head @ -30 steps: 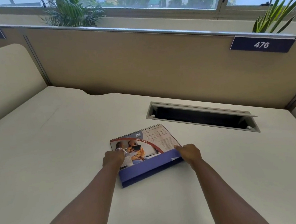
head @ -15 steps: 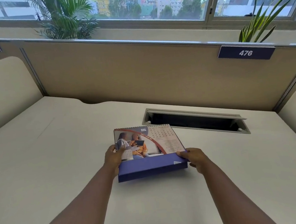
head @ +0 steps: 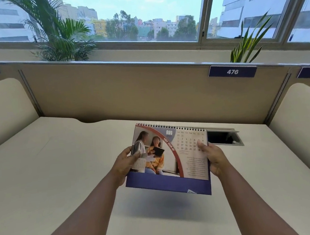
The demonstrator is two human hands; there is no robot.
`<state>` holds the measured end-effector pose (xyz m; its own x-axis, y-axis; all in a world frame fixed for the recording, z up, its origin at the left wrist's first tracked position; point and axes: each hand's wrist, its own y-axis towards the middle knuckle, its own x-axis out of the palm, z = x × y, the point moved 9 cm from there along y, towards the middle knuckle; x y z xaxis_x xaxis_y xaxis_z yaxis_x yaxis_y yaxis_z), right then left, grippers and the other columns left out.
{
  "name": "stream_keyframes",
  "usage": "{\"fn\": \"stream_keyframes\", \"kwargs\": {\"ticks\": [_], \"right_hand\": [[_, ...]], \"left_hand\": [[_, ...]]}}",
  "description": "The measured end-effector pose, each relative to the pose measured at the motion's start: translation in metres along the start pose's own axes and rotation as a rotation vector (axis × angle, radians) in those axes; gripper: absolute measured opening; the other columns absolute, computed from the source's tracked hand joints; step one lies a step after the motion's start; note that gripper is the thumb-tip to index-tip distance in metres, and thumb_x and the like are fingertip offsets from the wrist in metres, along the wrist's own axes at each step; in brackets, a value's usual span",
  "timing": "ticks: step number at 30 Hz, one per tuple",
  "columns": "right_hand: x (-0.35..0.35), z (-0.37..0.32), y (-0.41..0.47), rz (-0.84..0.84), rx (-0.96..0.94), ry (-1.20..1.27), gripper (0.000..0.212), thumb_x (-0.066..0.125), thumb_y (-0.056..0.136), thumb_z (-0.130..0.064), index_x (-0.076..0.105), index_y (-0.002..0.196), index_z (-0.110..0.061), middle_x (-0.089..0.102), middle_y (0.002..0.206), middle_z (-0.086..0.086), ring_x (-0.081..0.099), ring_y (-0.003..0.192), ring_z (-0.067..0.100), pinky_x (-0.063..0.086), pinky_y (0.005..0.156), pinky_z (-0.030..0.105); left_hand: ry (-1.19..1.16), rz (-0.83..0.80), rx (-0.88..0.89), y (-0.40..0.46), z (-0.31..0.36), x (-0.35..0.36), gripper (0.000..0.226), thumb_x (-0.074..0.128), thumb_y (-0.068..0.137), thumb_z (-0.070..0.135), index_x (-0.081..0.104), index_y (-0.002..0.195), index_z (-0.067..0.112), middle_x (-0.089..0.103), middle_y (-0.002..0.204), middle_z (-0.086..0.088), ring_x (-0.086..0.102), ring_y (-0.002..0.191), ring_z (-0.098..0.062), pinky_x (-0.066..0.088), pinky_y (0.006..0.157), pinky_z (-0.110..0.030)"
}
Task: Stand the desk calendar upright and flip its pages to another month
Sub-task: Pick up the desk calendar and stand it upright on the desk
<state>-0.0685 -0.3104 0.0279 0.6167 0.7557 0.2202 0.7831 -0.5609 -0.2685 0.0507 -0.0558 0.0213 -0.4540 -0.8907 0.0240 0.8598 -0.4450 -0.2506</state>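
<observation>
1. Both hands are wrapped around the desk calendar (head: 171,158), one on each side.
2. Its left edge is gripped by the left hand (head: 123,163), with the thumb laid on the front page.
3. Its right edge is gripped by the right hand (head: 214,156), with the thumb pressed on the page of numbers.
4. The calendar is held up in the air above the desk (head: 61,184), and a dark shadow is seen under it.
5. The front page is turned toward the camera, and it is tilted a little, with the right side lower.
6. "AUG" is printed at the top, a photo of two people is shown on the left part, and the day numbers are shown on the right part.
7. A wire spiral is seen along the top edge, and a blue strip along the bottom.
8. A cable slot (head: 224,137) in the desk is partly hidden behind the calendar.
9. A beige wall panel (head: 128,93) is set behind the desk, with a blue tag (head: 232,71) marked 476.
10. Green plants (head: 59,35) are seen by the window (head: 139,13).
</observation>
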Motion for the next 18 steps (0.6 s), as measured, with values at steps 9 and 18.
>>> {"fn": "stream_keyframes", "kwargs": {"ticks": [9, 18], "right_hand": [[-0.007, -0.001, -0.019, -0.038, -0.115, -0.057, 0.015, 0.061, 0.082, -0.031, 0.064, 0.089, -0.018, 0.073, 0.084, 0.005, 0.071, 0.069, 0.021, 0.056, 0.051, 0.033], [0.001, 0.023, -0.017, -0.117, 0.019, -0.14, 0.054, 0.031, 0.083, -0.063, 0.065, 0.091, -0.021, 0.067, 0.097, 0.005, 0.058, 0.094, 0.025, 0.038, 0.086, 0.048]], "left_hand": [[0.031, 0.037, -0.022, -0.009, 0.02, 0.005, 0.041, 0.038, 0.093, 0.047, 0.055, 0.113, 0.016, 0.061, 0.103, -0.006, 0.055, 0.099, -0.025, 0.046, 0.078, -0.035], [-0.079, 0.171, -0.074, -0.002, 0.009, -0.01, 0.043, 0.042, 0.089, 0.054, 0.059, 0.096, 0.015, 0.063, 0.096, -0.007, 0.052, 0.099, -0.026, 0.037, 0.089, -0.039]]}}
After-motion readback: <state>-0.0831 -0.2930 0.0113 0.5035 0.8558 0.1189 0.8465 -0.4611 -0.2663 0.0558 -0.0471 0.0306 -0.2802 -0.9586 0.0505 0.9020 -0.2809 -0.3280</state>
